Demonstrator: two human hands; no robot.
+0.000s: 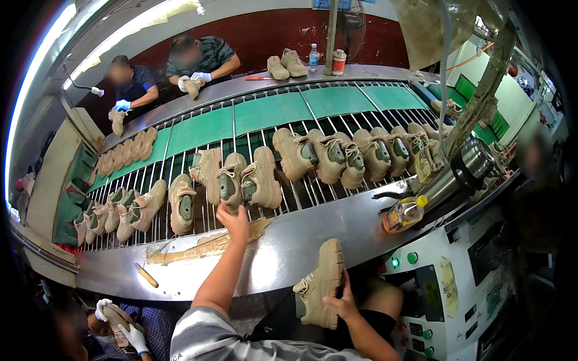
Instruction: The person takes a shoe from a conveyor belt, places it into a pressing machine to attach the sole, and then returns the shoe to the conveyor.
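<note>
My right hand [342, 299] grips a beige sneaker [322, 280] over my lap, its toe pointing up and its thick sole facing right. My left arm stretches forward over the metal ledge. The fingers of my left hand [233, 221] are closed on the heel of another beige sneaker [232, 165], which stands on the roller conveyor with a green insert in its opening. Close against it on either side stand a sneaker on its left [207, 171] and one on its right [263, 180].
Several beige sneakers [328, 155] line the roller conveyor [289, 195], with a green belt [271, 113] beyond. A yellow-handled tool [147, 277] lies on the ledge [253, 274]. A yellow-capped bottle [404, 213] and steel flask [466, 165] stand right, above a control panel [442, 289]. Gloved co-workers handle shoes opposite and lower left.
</note>
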